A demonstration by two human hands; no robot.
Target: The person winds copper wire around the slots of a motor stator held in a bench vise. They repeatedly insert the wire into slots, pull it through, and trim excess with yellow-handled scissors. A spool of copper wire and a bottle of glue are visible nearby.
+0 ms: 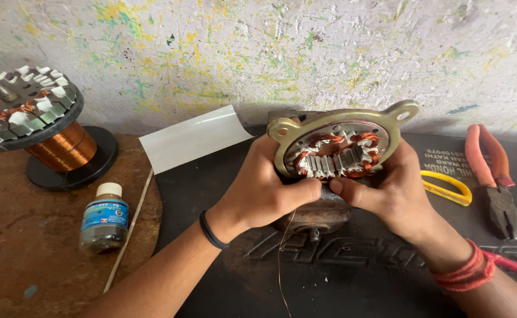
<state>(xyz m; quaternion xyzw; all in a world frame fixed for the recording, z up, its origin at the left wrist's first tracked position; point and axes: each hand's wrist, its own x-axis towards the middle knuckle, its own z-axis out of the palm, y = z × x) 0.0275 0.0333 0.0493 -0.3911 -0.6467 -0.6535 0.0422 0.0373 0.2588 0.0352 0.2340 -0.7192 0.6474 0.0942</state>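
We grip a round metal stator point(338, 154) with both hands over the dark mat point(353, 277) on the counter: left hand point(267, 188) and right hand point(382, 188) have fingers curled shut on its lower rim. Copper coils ring its slotted grey core; a thin copper wire point(281, 259) trails down. Red-handled pliers point(493, 176) lie right, a copper spool point(64, 147) left

Lower half of the motor stator point(336, 154) hidden behind the left hand point(264, 188) and right hand point(382, 188), fingertips pinched together so the grip on the thin copper wire point(281, 259) too small to tell. Wire cut off at the bottom edge. Wound stator point(26, 103) cropped by the left edge, hiding most of the copper wire spool point(64, 147); yellow-handled tool point(447, 187) half behind the right hand.
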